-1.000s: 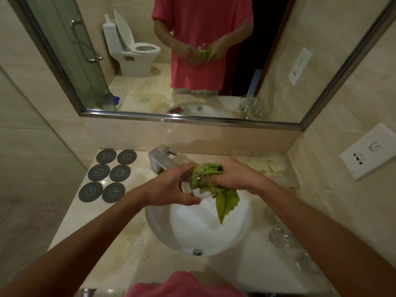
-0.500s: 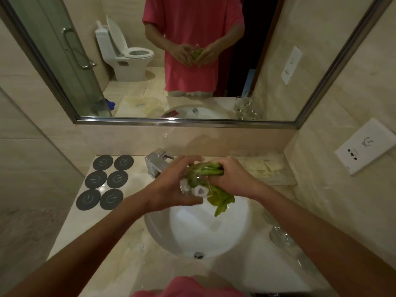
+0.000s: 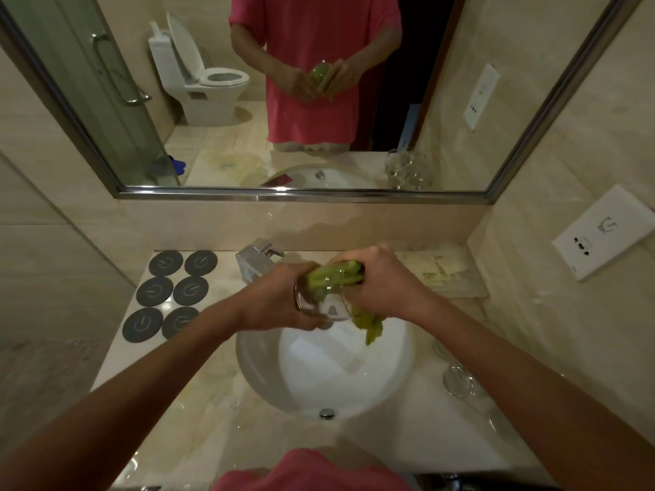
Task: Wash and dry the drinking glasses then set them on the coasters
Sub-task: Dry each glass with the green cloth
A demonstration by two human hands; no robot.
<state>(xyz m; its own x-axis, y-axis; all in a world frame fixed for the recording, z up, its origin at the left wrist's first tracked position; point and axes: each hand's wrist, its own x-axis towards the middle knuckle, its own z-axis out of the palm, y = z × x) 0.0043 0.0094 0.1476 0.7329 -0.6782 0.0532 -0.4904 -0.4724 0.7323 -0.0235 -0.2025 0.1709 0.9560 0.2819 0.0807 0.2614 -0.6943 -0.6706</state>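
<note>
Over the sink (image 3: 255, 370), a clear drinking glass (image 3: 320, 303) is held on its side, with a green cloth (image 3: 340, 278) stuffed into its mouth. Left hand (image 3: 280, 299) wraps the base and wall of the glass; right hand (image 3: 382, 281) clenches the bunched cloth at the rim, with a tail of cloth hanging down toward the basin.

Handling, judged: glass is light, rigid, brittle, probably wet and slick; grip belongs round the wall, not the thin rim. Cloth is soft and limp.

Table (image 3: 170, 412) is glossy pale stone, hard on any dropped glass. Six dark round coasters (image 3: 170, 295) lie in two columns at its left, all bare. More glasses (image 3: 460, 380) stand right of the basin. Tap (image 3: 257, 260) is behind the hands. Mirror (image 3: 304, 193) above; wall socket (image 3: 602, 232) on the right wall.
</note>
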